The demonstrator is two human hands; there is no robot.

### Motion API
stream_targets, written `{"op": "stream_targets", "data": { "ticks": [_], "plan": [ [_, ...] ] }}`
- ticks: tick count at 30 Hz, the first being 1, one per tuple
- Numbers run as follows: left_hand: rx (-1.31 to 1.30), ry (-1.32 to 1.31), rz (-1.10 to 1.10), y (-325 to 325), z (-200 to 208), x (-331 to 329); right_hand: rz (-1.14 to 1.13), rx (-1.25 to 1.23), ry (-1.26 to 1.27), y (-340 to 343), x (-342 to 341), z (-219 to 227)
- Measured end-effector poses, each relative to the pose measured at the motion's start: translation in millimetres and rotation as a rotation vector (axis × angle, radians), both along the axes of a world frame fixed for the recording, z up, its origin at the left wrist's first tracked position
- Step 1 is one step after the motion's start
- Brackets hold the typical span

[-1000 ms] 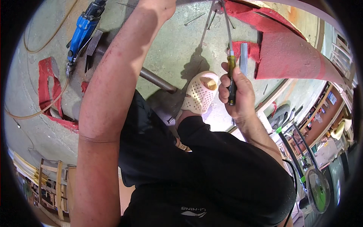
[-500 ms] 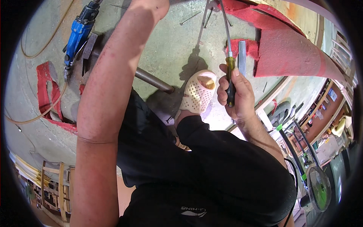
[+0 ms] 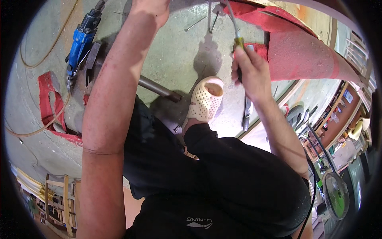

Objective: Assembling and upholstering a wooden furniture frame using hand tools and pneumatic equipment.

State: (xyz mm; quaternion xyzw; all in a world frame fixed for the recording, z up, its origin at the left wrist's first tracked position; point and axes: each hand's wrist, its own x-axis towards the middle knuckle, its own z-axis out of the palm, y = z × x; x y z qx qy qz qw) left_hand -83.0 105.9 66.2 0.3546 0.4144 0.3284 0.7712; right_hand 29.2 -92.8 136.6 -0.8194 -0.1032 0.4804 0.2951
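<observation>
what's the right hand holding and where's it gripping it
The right hand holds a screwdriver by its yellow-and-dark handle, metal shaft pointing up and away. The left hand is partly out of view, so its hold cannot be told.

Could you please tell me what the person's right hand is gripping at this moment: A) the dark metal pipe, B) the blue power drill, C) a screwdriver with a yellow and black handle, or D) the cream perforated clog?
C: the right hand is closed around the screwdriver.

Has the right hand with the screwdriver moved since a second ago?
Yes. The right hand has risen away from the cream perforated shoe, carrying the screwdriver up toward the red sheet.
</observation>
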Motion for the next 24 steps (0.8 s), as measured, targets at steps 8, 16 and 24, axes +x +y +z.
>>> {"op": "stream_targets", "data": {
  "ticks": [8,16,24],
  "plan": [
    [-0.143,-0.237,-0.011,8.8,-24.3,4.8,-0.197,0.166,0.211,-64.9,-27.9,7.9],
    [-0.528,-0.405,-0.128,31.3,8.4,-14.6,-0.423,0.13,0.472,-52.9,-34.5,15.8],
    [-0.059,-0.152,-0.002,7.2,-10.8,2.6,-0.365,0.018,0.39,-51.4,-28.1,8.1]
  ]
}}
